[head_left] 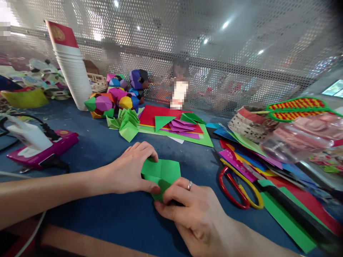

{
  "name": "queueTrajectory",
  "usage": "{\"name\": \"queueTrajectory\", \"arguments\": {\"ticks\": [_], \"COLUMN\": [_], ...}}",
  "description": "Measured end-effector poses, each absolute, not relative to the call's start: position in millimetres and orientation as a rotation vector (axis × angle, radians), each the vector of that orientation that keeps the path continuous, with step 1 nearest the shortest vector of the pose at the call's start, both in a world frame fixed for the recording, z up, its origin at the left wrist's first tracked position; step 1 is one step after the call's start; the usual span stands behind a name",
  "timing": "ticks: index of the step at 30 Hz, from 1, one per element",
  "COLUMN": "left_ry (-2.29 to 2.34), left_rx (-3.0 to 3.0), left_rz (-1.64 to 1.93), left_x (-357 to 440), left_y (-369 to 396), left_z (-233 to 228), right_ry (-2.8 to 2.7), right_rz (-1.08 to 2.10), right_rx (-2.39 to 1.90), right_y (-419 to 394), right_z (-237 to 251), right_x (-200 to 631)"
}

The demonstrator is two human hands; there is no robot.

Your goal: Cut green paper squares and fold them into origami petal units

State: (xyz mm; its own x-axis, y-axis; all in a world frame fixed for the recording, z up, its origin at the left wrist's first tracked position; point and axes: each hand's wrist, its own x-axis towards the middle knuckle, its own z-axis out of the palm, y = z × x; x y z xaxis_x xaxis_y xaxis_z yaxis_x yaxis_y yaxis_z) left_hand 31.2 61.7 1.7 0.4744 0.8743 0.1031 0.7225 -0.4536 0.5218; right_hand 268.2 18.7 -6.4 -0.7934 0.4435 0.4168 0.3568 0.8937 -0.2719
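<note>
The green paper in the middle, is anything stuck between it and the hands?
No, nothing that I can see. The left hand and the right hand both touch the green paper. The scissors lie off to the right.

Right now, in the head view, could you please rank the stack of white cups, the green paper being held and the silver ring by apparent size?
1. Stack of white cups
2. Held green paper, judged by its visible part, as it is partly covered
3. Silver ring
</note>
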Motion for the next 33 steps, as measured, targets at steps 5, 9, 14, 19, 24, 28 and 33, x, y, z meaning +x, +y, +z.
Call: {"name": "queueTrajectory", "arguments": {"ticks": [5,9,14,19,24,28,33], "left_ry": [1.33,1.287,1.287,1.29,1.28,1.255,1.215], "left_rx": [2.272,2.264,2.248,2.264,2.297,2.312,2.315], "left_rz": [0.467,0.464,0.482,0.5,0.52,0.513,0.493], "left_x": [30,28,26,24,22,21,17], "left_y": [61,61,62,64,67,67,70], "left_z": [5,6,6,2,-1,-1,0], "right_ry": [-2.583,-2.579,-2.572,-2.55,-2.531,-2.528,-2.527], "right_rz": [0.241,0.214,0.208,0.202,0.228,0.228,0.229], "right_rx": [-0.569,-0.566,-0.573,-0.574,-0.588,-0.593,-0.591], "right_y": [16,15,17,15,15,14,15], "right_z": [-3,0,-3,-2,-2,-3,-3], "right_x": [268,267,267,265,262,261,261]}}
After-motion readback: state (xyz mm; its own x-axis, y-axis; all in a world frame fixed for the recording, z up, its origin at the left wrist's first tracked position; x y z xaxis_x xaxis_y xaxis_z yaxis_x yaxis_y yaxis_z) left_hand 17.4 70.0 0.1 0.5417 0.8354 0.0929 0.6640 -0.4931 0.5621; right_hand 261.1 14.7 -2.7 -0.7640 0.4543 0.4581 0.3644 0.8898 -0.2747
